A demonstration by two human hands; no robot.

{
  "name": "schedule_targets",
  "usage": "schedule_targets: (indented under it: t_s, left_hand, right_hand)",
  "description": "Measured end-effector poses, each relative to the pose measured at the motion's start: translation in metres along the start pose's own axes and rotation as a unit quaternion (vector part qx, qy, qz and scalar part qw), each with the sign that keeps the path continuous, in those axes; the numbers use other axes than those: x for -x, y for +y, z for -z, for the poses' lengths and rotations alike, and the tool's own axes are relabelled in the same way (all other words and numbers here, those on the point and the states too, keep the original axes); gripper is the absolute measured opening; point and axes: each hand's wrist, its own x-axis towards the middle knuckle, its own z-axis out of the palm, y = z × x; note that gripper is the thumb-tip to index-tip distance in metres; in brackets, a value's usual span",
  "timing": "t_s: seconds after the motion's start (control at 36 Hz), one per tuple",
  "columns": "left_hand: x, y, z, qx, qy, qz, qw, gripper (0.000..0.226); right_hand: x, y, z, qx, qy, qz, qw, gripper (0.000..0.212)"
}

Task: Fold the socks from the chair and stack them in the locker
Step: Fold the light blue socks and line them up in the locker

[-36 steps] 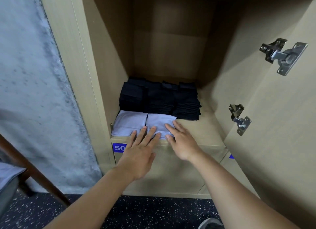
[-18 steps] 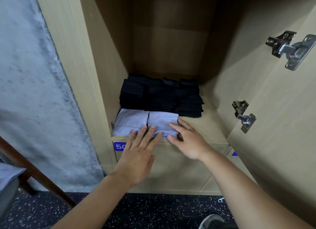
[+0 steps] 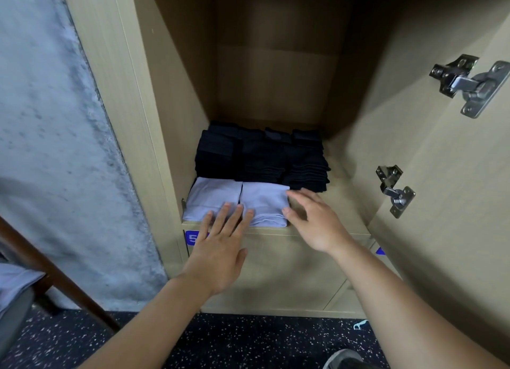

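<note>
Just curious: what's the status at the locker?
Left hand open, fingertips on light socks. Right hand open at their right edge. Dark stacks behind. Nothing blocking.

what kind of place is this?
Likely a changing or locker room. A light wood locker stands open, its door on metal hinges, with a blue number label below the shelf. Folded dark socks are stacked inside, above a speckled dark floor.

You have one head-worn view. It faces forward and down into the open locker [image 3: 171, 137], close to its front edge, with floor [image 3: 248, 341] below.
</note>
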Motion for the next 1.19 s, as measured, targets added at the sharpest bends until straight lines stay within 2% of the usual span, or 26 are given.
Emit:
schedule_targets:
  t_s: [0.17,0.31,0.47,0.81,1.03,1.19]
  left_hand:
    - [0.001,0.004,0.011,0.019,0.003,0.008,1.0,0.074]
    - [0.009,-0.007,0.016,0.013,0.064,0.003,0.998,0.076]
    - [0.032,-0.023,0.047,0.007,0.089,0.026,0.996,0.075]
    - [0.116,-0.044,0.101,0.086,0.105,0.12,0.983,0.079]
    - [0.177,-0.065,0.131,0.116,0.121,0.198,0.966,0.064]
    - [0.227,-0.087,0.143,0.119,0.154,0.259,0.946,0.065]
  right_hand:
    - [0.002,-0.01,-0.002,0.008,-0.01,0.014,1.0,0.056]
    - [0.007,-0.021,0.002,0.006,-0.01,0.034,0.999,0.056]
    - [0.02,-0.048,0.001,0.0,-0.035,0.101,0.994,0.056]
    - [0.057,-0.125,-0.028,0.006,-0.105,0.225,0.969,0.059]
    - [0.075,-0.172,-0.069,-0.004,-0.155,0.313,0.937,0.062]
    - [0.087,-0.203,-0.091,-0.016,-0.179,0.355,0.917,0.059]
